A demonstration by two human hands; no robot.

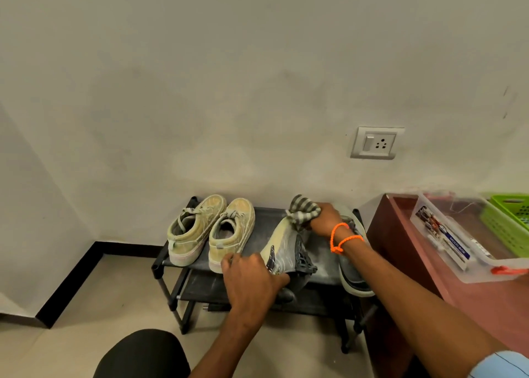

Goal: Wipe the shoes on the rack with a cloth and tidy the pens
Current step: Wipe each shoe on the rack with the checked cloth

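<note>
Crouched low, left hand (252, 274) grips tilted shoe (286, 249); right hand (325, 219) clutches cloth (303, 210).

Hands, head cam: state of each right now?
Left hand: closed, gripping the heel end of the tipped grey shoe.
Right hand: closed, holding the striped cloth against that shoe's toe end.

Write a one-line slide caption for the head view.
Left hand grips a tilted grey shoe on the rack while right hand presses a striped cloth against it.
</note>
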